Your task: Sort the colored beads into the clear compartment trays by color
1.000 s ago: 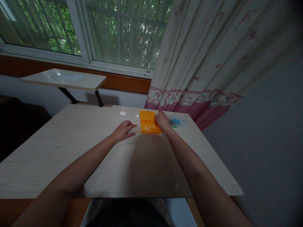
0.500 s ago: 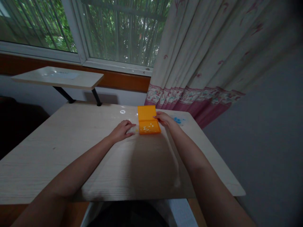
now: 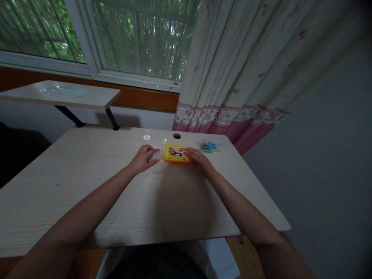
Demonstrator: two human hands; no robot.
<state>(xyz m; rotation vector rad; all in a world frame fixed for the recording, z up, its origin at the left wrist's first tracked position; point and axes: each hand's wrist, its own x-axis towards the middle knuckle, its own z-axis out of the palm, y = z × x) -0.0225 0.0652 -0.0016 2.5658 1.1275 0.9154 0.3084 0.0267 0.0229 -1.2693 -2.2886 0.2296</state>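
An orange plastic box (image 3: 176,154) with a yellow printed lid lies closed on the desk. My right hand (image 3: 200,162) is at its right end, fingers over the lid and edge; the thumb is hidden. To the left of the box, my left hand (image 3: 143,159) pinches a small clear plastic case (image 3: 157,155) between thumb and fingers. The case stays low at the desk surface, close beside the box. What is inside it is too small to make out.
Clear packets with blue and green pieces (image 3: 209,146) lie right of the box. Behind it is a round hole (image 3: 177,136) in the desk (image 3: 122,205). A raised shelf (image 3: 87,97) stands at the back left, and a curtain (image 3: 221,77) hangs behind.
The orange box's lid has swung down from open to shut, covering the small white pieces inside. My right hand has come over onto the lid. My left hand still holds the clear case.
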